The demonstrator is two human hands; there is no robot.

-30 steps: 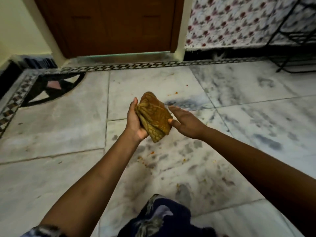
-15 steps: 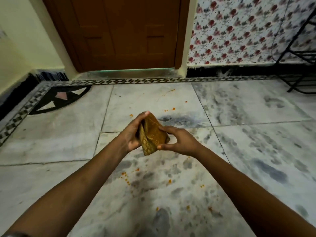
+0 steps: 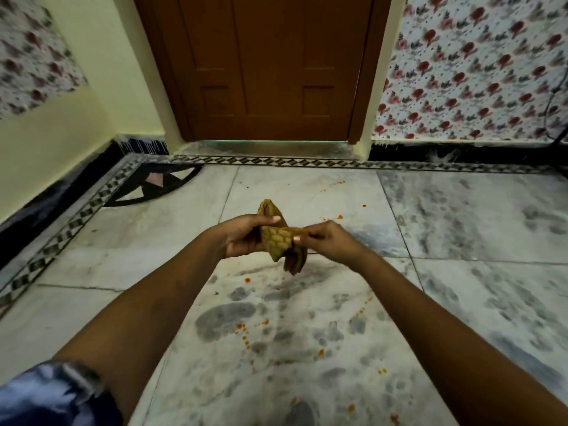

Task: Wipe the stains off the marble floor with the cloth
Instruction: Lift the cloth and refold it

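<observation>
We hold the cloth (image 3: 278, 238) up in the air in front of us, well above the marble floor (image 3: 461, 241), with both hands gripping it. Our left hand (image 3: 242, 233) curls around its left side, the thumb pressed across the upper fold, while our right hand (image 3: 330, 239) pinches its right edge between thumb and fingers. The cloth is mustard-brown with a scale-like pattern (bunched and folded, one end poking up behind the left thumb and another end hanging down below our hands). Beneath our forearms the floor is pale marble with grey veining, and small orange stains (image 3: 244, 333) are scattered over it: a cluster near the middle below our arms, a single spot (image 3: 247, 280) just under the left wrist, and a few more beyond the hands toward the wooden door (image 3: 267, 66). A patterned border strip (image 3: 276, 162) runs along the threshold, and floral wallpaper (image 3: 470, 66) covers the wall to the right of the door.
</observation>
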